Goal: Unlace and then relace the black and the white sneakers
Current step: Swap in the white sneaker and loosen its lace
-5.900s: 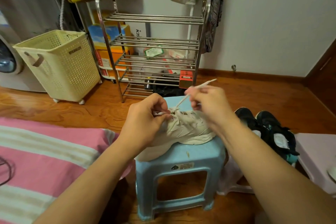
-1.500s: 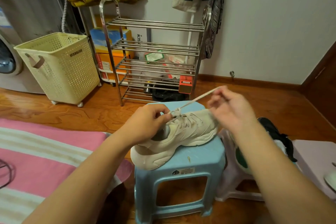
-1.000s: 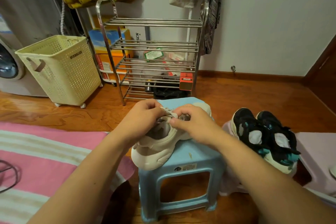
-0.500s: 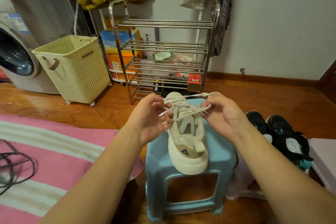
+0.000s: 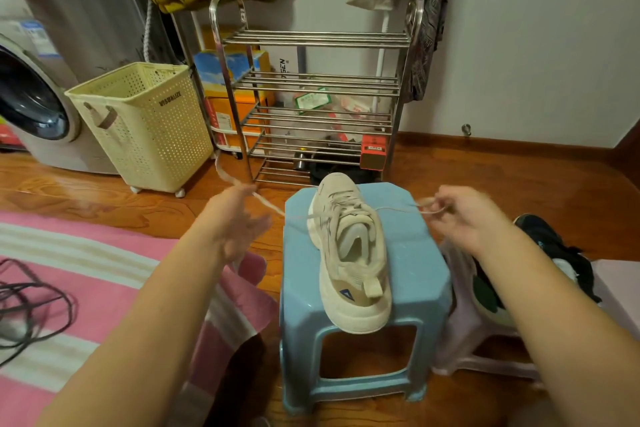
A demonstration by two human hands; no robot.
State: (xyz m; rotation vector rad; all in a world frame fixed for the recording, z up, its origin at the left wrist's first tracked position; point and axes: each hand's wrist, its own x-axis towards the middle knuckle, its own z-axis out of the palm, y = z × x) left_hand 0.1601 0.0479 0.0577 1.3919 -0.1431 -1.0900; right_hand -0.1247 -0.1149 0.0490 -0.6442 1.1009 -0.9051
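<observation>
Head view: left hand (image 5: 235,218) and right hand (image 5: 460,215) each pinch lace ends either side of white sneaker (image 5: 349,250)

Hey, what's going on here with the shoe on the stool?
A person is working the laces of a cream-white chunky sneaker that sits on a light blue plastic stool, toe pointing away. The left hand and the right hand each hold one end of the pale flat shoelace, pulled out to either side. The black sneakers with teal trim wait on the floor to the right.
</observation>
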